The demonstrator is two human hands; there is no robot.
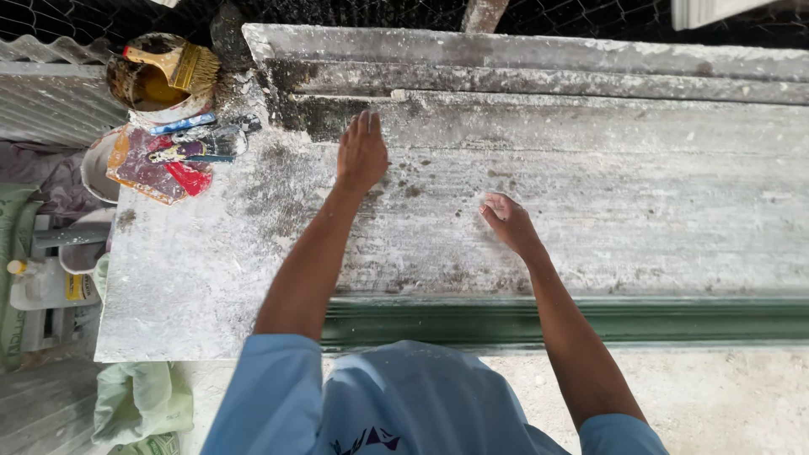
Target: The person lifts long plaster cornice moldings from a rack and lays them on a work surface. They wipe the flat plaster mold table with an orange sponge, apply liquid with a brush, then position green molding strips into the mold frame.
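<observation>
Head view, left hand [361, 154] flat on slab [640, 194]

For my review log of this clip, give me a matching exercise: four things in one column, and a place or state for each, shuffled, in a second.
Things:
1. left hand
2. right hand
3. paintbrush
4. green moulding

Places or states:
A. lying across a paint can
B. flat, fingers together, on the dusty slab
C. along the slab's near edge
D. loosely curled, fingers bent, on the slab

Pairs: 1-B, 2-D, 3-A, 4-C
</observation>
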